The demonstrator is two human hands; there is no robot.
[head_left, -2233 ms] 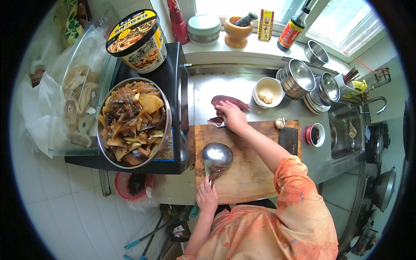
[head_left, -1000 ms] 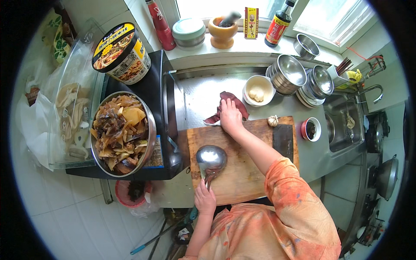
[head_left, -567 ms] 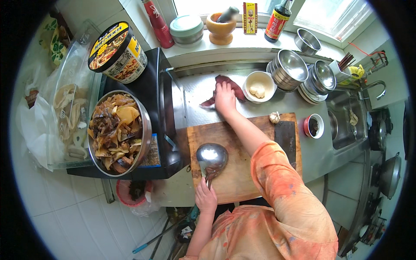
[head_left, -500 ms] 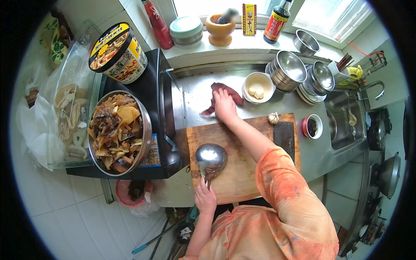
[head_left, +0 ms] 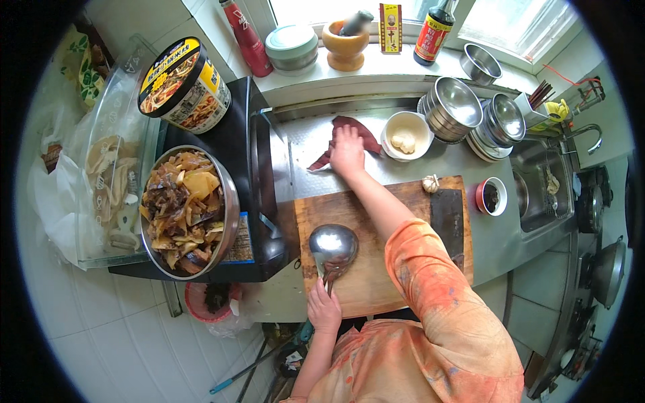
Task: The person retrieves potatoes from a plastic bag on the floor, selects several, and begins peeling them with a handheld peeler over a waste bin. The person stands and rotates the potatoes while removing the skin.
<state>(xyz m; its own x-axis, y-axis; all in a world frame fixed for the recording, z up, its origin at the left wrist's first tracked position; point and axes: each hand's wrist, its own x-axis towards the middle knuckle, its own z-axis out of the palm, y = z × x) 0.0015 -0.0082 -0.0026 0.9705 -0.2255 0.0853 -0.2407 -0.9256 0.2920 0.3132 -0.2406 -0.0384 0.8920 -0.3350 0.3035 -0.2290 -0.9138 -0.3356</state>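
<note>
At the lower middle, my left hand [head_left: 324,305] is closed round the handle end of a shiny steel ladle [head_left: 334,248]. The ladle's round bowl rests over the left part of a wooden cutting board [head_left: 376,282]. My right arm reaches across the board to the steel counter behind it. There my right hand [head_left: 348,151] bears down on a dark red cloth [head_left: 366,136], its fingers bent over the fabric. Just right of the cloth stands a white bowl [head_left: 407,136] with pale peeled cloves in it. A garlic bulb [head_left: 431,183] lies at the board's far edge.
Left, a black appliance [head_left: 269,201] carries a steel bowl [head_left: 235,221] of cooked food and a noodle tub [head_left: 195,94]. Stacked steel bowls [head_left: 457,104], a red-white cup [head_left: 494,195] and a sink [head_left: 537,161] are right. A mortar [head_left: 346,47] and sauce bottle [head_left: 433,33] line the sill.
My right hand has pushed the cloth slightly farther back on the counter. My left hand keeps its hold on the ladle. The whole view has shifted a little.
</note>
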